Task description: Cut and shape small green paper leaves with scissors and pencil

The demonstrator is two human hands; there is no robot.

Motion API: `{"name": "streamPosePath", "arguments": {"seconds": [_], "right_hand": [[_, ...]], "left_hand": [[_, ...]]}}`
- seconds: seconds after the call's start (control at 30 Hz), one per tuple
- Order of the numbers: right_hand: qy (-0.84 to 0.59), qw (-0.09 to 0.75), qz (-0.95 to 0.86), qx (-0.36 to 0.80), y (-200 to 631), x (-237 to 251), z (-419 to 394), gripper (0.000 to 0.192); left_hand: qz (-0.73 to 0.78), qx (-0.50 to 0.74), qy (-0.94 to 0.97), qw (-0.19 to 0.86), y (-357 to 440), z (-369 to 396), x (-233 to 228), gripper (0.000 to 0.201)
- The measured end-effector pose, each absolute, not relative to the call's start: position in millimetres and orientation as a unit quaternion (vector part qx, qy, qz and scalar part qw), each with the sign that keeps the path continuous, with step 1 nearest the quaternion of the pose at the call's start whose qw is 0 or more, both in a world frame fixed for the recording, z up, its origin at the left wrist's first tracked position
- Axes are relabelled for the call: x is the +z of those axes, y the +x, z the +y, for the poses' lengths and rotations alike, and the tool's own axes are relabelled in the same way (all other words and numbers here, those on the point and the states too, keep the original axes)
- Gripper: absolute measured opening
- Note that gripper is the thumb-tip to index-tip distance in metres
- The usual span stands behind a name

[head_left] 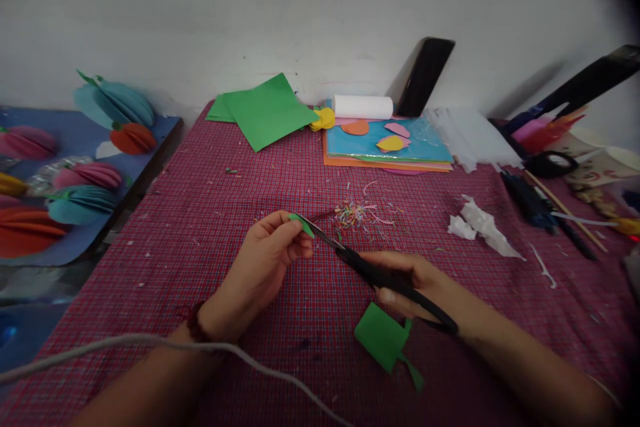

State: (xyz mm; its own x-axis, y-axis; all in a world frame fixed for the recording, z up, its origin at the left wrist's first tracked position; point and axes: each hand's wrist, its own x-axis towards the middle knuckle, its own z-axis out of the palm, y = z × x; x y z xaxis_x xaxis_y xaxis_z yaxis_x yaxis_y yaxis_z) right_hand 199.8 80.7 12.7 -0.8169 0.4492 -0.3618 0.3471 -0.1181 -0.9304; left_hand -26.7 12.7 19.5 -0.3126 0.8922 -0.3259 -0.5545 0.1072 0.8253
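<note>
Between the thumb and fingers of my left hand is a small piece of green paper. My right hand grips black-handled scissors, whose blades reach left to the green piece and touch it or overlap it. Whether the blades are fully closed is hard to make out. Below the scissors, on the checked cloth, lies a larger green paper offcut with a thin strip trailing from it. A heap of fine, many-coloured paper shreds lies just beyond the blades.
Green sheets lie at the back, beside a paper stack carrying a white roll. A phone leans on the wall. Crumpled tissue sits right. Folded-paper pumpkins stand left. A pale cable crosses in front.
</note>
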Motion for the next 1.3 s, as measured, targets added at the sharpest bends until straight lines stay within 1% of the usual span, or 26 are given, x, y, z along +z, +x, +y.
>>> {"name": "streamPosePath", "arguments": {"seconds": [0.13,0.53,0.8,1.3], "right_hand": [[-0.296,0.045,-0.664,0.685,201.6,13.0,81.8,0.054],[-0.286,0.03,-0.69,0.665,209.4,17.7,87.9,0.052],[-0.27,0.016,-0.671,0.69,213.9,14.8,94.4,0.057],[-0.284,0.001,-0.649,0.706,213.4,14.9,93.7,0.056]], "left_hand": [[0.492,0.631,0.19,0.57,-30.0,12.8,18.3,0.013],[0.501,0.566,0.247,0.606,-40.0,15.4,16.3,0.013],[0.515,0.527,0.267,0.621,-41.0,15.1,16.8,0.014],[0.52,0.498,0.23,0.654,-36.7,13.0,16.7,0.013]]}}
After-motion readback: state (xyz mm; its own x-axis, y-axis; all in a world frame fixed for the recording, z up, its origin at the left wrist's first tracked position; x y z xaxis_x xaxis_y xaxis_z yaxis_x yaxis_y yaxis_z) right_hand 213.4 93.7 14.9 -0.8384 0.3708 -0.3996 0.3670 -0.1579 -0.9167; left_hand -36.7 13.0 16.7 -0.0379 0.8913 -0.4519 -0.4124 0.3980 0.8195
